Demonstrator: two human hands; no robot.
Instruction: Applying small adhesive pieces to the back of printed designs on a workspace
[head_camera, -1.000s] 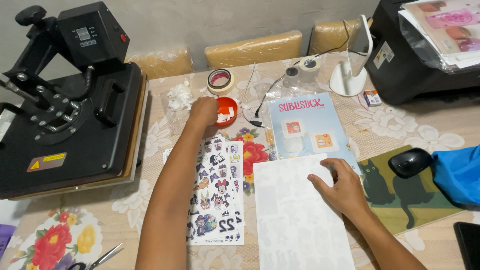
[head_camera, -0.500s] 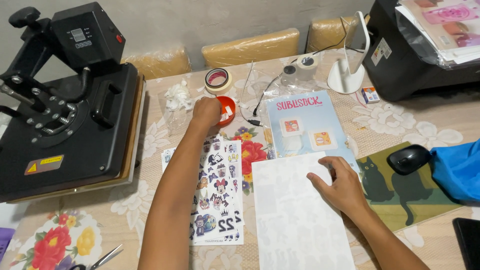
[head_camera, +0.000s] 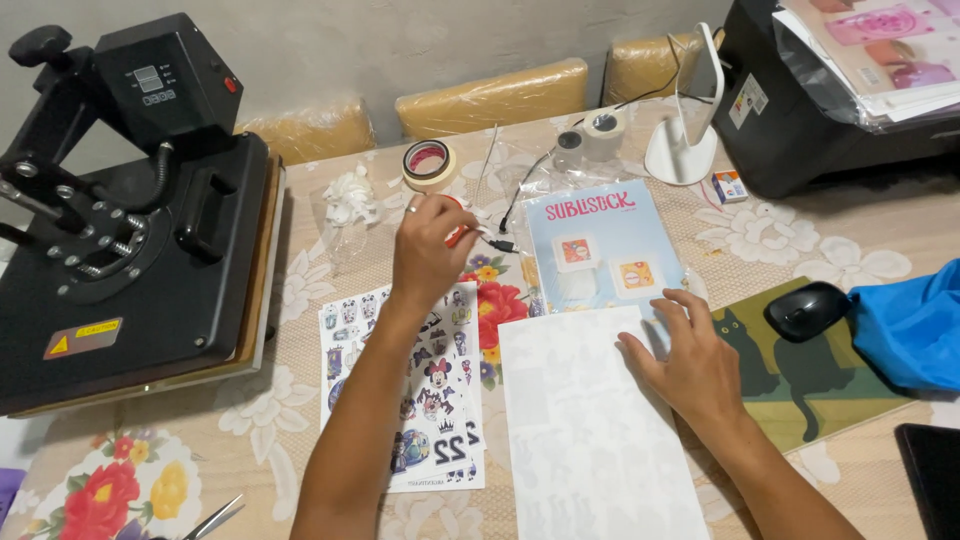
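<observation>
Crowding the tabletop's (head_camera: 300, 450) left edge, the black heat press (head_camera: 140, 250) leaves little room beside the sticker sheet (head_camera: 430, 400). Left hand (head_camera: 430, 250) — fingers clenched on a red tape roll (head_camera: 457, 236), mostly hidden. Right hand (head_camera: 690, 360) lies released, fingers spread, on the white sheet's (head_camera: 590, 430) upper right edge.

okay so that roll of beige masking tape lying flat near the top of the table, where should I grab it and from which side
Take the masking tape roll from above, pinching across its ring wall with one finger in the open core and the thumb on the outer rim. It lies flat with the hole facing up, and the near side is probably best, since the left hand is already just in front of it.
</observation>
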